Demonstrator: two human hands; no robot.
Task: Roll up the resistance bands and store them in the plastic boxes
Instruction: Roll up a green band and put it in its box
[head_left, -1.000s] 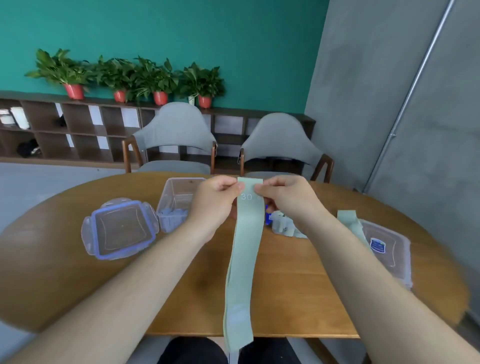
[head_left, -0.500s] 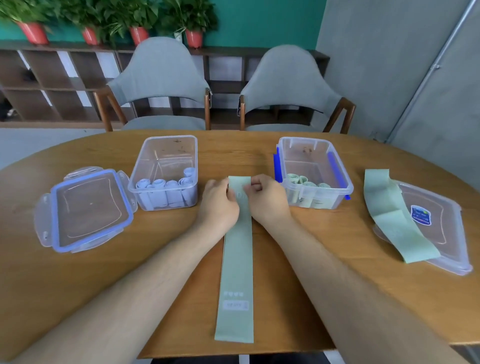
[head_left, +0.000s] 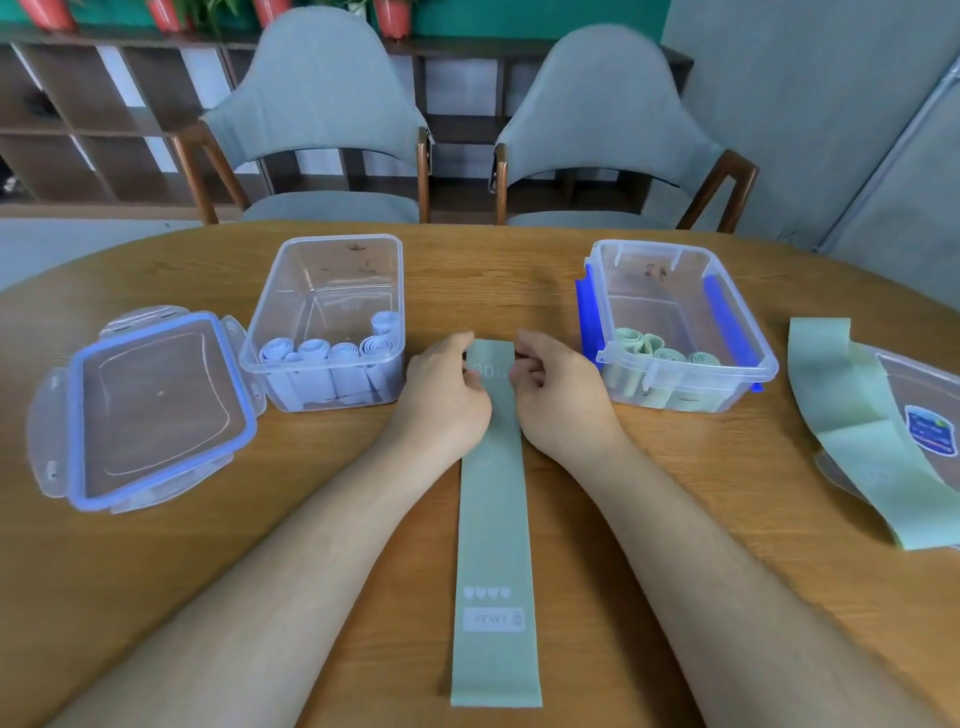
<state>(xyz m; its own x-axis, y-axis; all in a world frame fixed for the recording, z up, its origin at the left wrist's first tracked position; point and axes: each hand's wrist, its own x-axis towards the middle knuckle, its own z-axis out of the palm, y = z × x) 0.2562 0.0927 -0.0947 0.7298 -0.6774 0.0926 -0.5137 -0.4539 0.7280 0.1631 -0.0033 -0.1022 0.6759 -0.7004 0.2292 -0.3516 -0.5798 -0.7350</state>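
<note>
A pale green resistance band (head_left: 493, 519) lies flat on the wooden table (head_left: 156, 597), running from the near edge away from me. My left hand (head_left: 447, 395) and my right hand (head_left: 558, 395) pinch its far end from either side. To the left stands a clear plastic box (head_left: 332, 260) holding several rolled light-blue bands (head_left: 332, 353). A clear box with blue clips (head_left: 675, 270) on the right holds rolled green bands (head_left: 660, 353). Another green band (head_left: 862, 431) lies unrolled at the far right.
A blue-rimmed lid (head_left: 145, 410) lies at the left of the table. A second lid (head_left: 930, 410) sits at the right edge, partly under the loose green band. Two grey chairs (head_left: 327, 124) stand behind the table.
The green band was held up in the air; it now lies flat on the table with both hands still pinching its far end. The view has tilted down.
</note>
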